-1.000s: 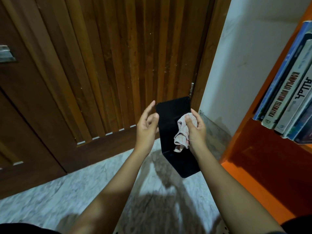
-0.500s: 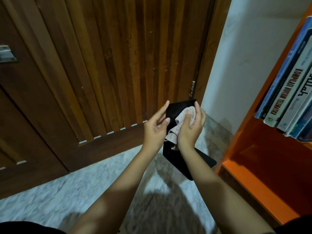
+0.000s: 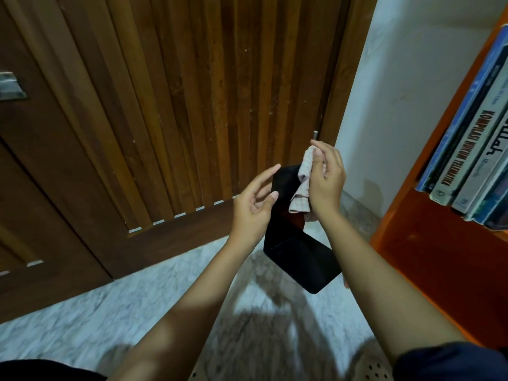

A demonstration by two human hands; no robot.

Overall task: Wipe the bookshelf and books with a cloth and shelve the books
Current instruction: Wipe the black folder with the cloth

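Black and L-shaped, the bookend (so it looks) is held up in front of the person, above the floor and just left of the shelf's orange side edge. The right hand has its fingers curled round a bunched checked cloth and presses it against the upper right corner of the upright face. The left hand sits at that face's left edge with fingers loose and spread, index stretched toward the top corner and thumb tip touching the black surface. It seems to steady the piece, not grip it. What carries the weight cannot be told, since the lower flange passes behind the right forearm.

By my reading the job is mid-way through the wiping stage, on an accessory and not on a book. Several books already stand leaning, spines outward, at the left end of the upper board, against the shelf's side wall. Whether those have been wiped, or the boards themselves, nothing here shows. Likely left: finish this piece, set it on the shelf, then wipe and shelve any books outside the frame. No loose book appears on the floor in front of the wooden door
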